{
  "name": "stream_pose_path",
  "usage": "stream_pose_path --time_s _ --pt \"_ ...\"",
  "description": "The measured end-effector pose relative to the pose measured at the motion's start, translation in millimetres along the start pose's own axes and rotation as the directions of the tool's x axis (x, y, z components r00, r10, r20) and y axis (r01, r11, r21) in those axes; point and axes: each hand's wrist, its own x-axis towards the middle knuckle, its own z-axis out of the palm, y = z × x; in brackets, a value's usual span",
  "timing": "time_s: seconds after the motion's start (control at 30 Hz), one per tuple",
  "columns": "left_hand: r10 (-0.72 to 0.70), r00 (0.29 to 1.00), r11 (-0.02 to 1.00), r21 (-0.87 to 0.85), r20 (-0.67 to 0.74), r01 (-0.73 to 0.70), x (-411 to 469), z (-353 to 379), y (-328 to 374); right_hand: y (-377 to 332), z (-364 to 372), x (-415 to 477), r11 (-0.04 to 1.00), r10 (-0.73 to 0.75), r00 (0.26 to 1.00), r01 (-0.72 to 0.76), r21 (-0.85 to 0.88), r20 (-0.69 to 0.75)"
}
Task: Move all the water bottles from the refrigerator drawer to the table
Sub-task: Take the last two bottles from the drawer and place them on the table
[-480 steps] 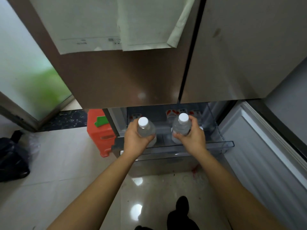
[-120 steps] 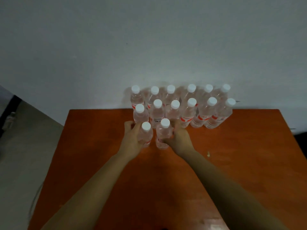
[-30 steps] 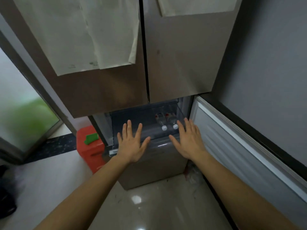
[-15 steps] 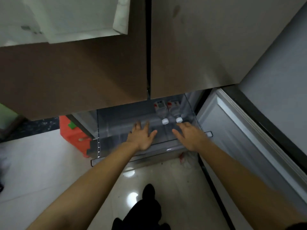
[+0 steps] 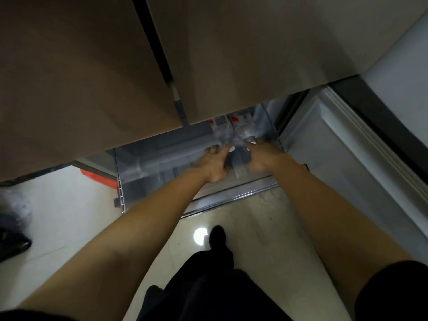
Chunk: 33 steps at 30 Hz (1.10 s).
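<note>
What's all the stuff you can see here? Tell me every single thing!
water bottles: two, clear with red-and-white labels, back right of the drawer
drawer: one, clear grey, pulled open
fridge doors: two, brown, shut, above the drawer
lower door: one, pale grey, open at right
red thing: one, on the floor left of the drawer, mostly hidden
black bag: one, floor, far left
floor: shiny cream tiles
trousers: black, bottom middle
left hand: at left bottle, grip blurred
right hand: at right bottle, grip blurred
</note>
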Motion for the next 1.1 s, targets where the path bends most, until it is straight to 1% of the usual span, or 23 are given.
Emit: stream_pose_path --time_s 0.1,0.23,0.3,0.33,0.43,0.53,0.63,0.7,0.77,0.8,0.83,0.9,0.93,0.97,1.0,1.03,1.1 --pt "0.004 1.0 0.999 0.043 -0.003 -0.004 18 -4 8 3 0 -7 0.999 0.003 0.992 0.002 -0.038 0.126" --pt "-0.054 0.998 0.997 0.054 -0.022 0.055 26 0 12 5 0 -7 1.0 -0.016 0.983 0.018 -0.013 0.184" --pt "-0.068 0.996 0.996 0.056 -0.051 0.071 21 0 7 2 3 -3 0.999 -0.011 0.973 0.02 -0.036 0.231" --pt "-0.073 0.996 0.996 0.039 -0.051 0.075 17 1 2 2 5 -1 0.999 -0.004 0.966 0.017 -0.048 0.257" --pt "-0.091 0.996 0.994 -0.063 0.011 0.091 -2 1 -17 -4 2 -5 0.998 0.004 0.949 0.014 -0.054 0.315" --pt "-0.102 0.995 0.991 -0.086 0.006 0.102 -24 -4 -27 -9 -7 -22 0.999 -0.013 0.947 0.029 -0.046 0.32" --pt "-0.123 0.992 0.989 -0.089 -0.02 0.121 -52 -8 -27 -9 -6 -35 1.0 -0.003 0.969 0.005 -0.005 0.246" --pt "-0.136 0.988 0.987 -0.098 -0.068 0.129 -73 -10 -28 -12 -7 -49 0.998 -0.006 0.99 -0.004 0.064 0.142" --pt "-0.16 0.975 0.983 -0.118 -0.152 0.143 -96 -13 -26 -17 -14 -72 0.995 -0.064 0.997 0.061 0.084 0.036" --pt "-0.176 0.96 0.981 -0.12 -0.219 0.152 -106 -15 -25 -18 -18 -81 0.992 -0.101 0.995 0.102 0.073 -0.024" --pt "-0.182 0.933 0.981 -0.116 -0.311 0.153 -117 -18 -23 -19 -22 -92 0.989 -0.124 0.987 0.131 0.064 -0.099" --pt "-0.164 0.837 0.986 -0.09 -0.522 0.138 -136 -26 -18 -24 -35 -112 0.985 -0.148 0.947 0.168 0.047 -0.284" --pt "-0.151 0.783 0.988 -0.069 -0.604 0.138 -144 -31 -15 -26 -42 -121 0.984 -0.147 0.922 0.173 0.042 -0.359" --pt "-0.148 0.748 0.987 -0.055 -0.647 0.148 -151 -35 -13 -28 -49 -130 0.984 -0.139 0.902 0.172 0.046 -0.408" --pt "-0.157 0.736 0.985 -0.051 -0.658 0.165 -158 -37 -13 -29 -54 -139 0.983 -0.13 0.894 0.173 0.064 -0.429" --pt "-0.182 0.743 0.98 -0.06 -0.644 0.187 -164 -38 -14 -30 -57 -147 0.981 -0.13 0.897 0.178 0.076 -0.422" --pt "-0.232 0.766 0.97 -0.087 -0.599 0.225 -173 -33 -21 -32 -51 -159 0.977 -0.178 0.916 0.207 0.044 -0.36"
